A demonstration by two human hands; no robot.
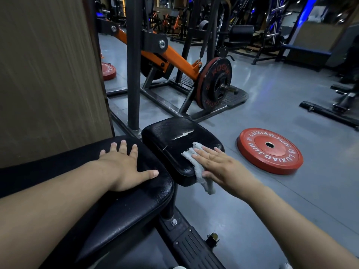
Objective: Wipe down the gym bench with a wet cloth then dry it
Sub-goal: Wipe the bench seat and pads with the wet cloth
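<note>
While the brown wood-grain wall panel [48, 74] stands close along the far left, the person's left hand [126, 166] lies palm down on the long, black, vinyl-covered back pad [136, 206] of the gym bench. Its fingers are straight and spread, and it holds nothing. It seems to be set there as a prop, taking the weight of the leaning body and steadying the bench against the push of the other arm. Just to the right, across a narrow gap, sits the smaller, rounded black seat pad [171, 138], whose cover shows a pale ragged tear [183, 135] near its middle. The wiping is going on here, on the near right part of this pad. A crumpled white terry cloth [201, 171] lies on the surface just short of the tear, with its loose tail hanging over the pad's near edge. The right hand [219, 164] rests flat on top of it, fingers straight and close together, pressing it down rather than gripping it. A flat palm probably spreads the pressure and lets the cloth slide across the vinyl. Whether the cloth is wet or dry cannot be told, so the wiping could belong to either pass. Further right, a red rubber weight plate with white lettering [270, 150] lies flat on the grey floor, well apart from the bench and out of the hand's way.
</note>
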